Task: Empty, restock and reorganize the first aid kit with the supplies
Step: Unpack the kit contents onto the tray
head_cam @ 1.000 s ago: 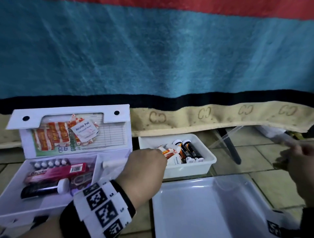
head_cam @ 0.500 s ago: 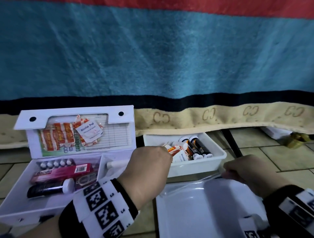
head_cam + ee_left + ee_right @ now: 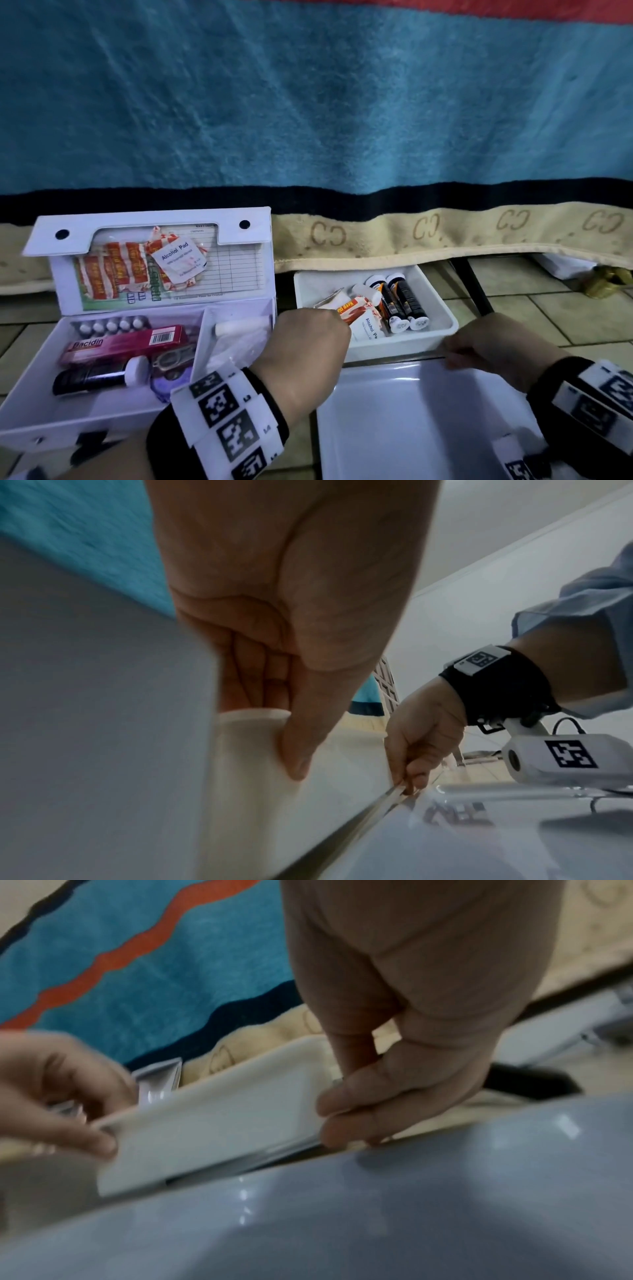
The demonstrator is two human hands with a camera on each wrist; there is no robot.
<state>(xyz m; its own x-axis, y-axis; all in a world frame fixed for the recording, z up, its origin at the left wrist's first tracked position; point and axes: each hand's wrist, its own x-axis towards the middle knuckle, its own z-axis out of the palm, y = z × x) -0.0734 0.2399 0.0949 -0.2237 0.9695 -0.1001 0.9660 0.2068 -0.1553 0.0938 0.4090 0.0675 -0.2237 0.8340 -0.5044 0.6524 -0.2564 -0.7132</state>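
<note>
The open white first aid kit (image 3: 68, 428) sits at the left and holds a pink Bacidin box (image 3: 126, 342), a dark bottle (image 3: 92, 377) and a blister strip. Right of it stands a small white supply tray (image 3: 438, 308) with dark bottles (image 3: 404, 301) and alcohol pads (image 3: 370, 329). My left hand (image 3: 308, 339) grips the tray's front left corner, its thumb (image 3: 294, 750) lying on the outer wall. At the front right corner, my right hand (image 3: 479, 346) pinches the thin edge of a clear plastic sheet (image 3: 394, 796).
A large empty white tray (image 3: 411, 428) lies in front of the supply tray, under my right wrist. A blue, black and beige blanket (image 3: 342, 120) hangs behind everything. To the right is tiled floor (image 3: 531, 308), with a small brass object (image 3: 606, 281) on it.
My right hand came in from the far right with the clear plastic sheet, down to the supply tray's front right corner. My left hand stayed on the tray's left corner.
</note>
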